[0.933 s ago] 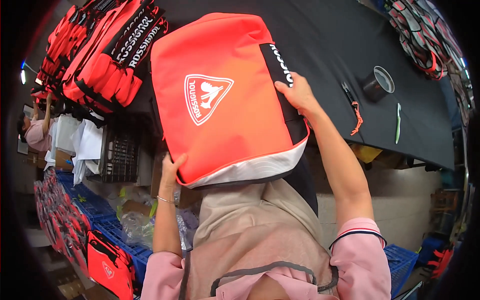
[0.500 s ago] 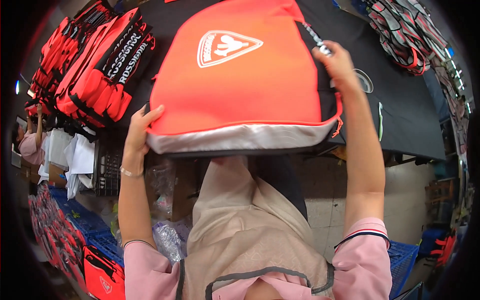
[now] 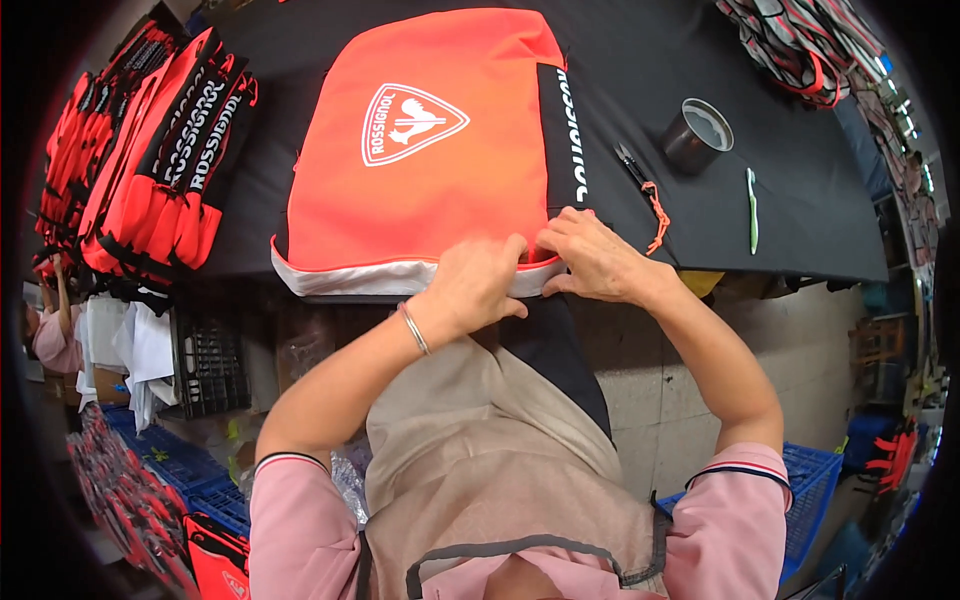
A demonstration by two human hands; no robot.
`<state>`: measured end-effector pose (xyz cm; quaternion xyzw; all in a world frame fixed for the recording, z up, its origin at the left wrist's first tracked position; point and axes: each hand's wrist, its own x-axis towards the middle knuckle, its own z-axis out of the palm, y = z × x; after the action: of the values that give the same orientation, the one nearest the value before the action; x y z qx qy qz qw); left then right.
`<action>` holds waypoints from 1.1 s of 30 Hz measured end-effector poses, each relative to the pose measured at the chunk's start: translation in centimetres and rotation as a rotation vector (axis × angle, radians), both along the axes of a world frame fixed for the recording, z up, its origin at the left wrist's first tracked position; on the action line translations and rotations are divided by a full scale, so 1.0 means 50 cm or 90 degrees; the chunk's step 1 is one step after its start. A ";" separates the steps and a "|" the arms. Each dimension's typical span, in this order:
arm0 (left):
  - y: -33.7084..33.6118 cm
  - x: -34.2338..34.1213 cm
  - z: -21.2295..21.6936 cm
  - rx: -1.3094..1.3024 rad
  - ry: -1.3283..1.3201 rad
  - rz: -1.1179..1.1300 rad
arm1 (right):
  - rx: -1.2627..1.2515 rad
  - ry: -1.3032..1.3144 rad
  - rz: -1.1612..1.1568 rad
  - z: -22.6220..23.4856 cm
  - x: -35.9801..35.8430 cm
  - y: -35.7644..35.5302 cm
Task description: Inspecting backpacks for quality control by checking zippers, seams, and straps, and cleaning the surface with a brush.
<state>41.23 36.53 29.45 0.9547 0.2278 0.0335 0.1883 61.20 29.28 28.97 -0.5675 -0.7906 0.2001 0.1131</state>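
Observation:
A bright orange-red bag (image 3: 430,190) lies flat on the black-covered table, its white triangular emblem facing up. A black panel with white lettering runs down its right side, and a silver-grey strip (image 3: 350,278) borders its near edge. My left hand (image 3: 475,285) is closed on this strip, right of the middle. Close beside it, my right hand (image 3: 595,258) pinches the near right corner of the bag. Just what lies between the fingertips is partly hidden. Right of the bag lie thread snips (image 3: 632,168) with an orange cord (image 3: 657,218).
A dark metal cup (image 3: 690,142) and a green-and-white toothbrush-like stick (image 3: 752,210) are on the table's right side. Stacked red and black bags (image 3: 165,190) stand at the left, grey straps (image 3: 810,50) at the far right. Blue crates (image 3: 815,500) sit below. Another person (image 3: 58,335) is at far left.
The bag has come down flat onto the table and shifted slightly left. My hands have moved from its two sides to its near right corner. The snips and cup have come into clear view.

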 end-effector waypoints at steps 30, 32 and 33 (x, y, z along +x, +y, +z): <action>0.075 -0.215 0.351 0.017 0.098 -0.065 | 0.039 0.323 0.195 0.272 -0.187 0.055; 0.085 -0.216 0.344 0.175 0.006 -0.028 | 0.103 0.185 0.068 0.287 -0.189 0.063; 0.081 -0.212 0.358 0.215 0.008 -0.008 | 0.267 0.199 0.074 0.268 -0.190 0.071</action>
<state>30.62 40.58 47.34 0.9743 0.2145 0.0642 0.0237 51.72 32.84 42.37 -0.4476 -0.8190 0.1232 0.3372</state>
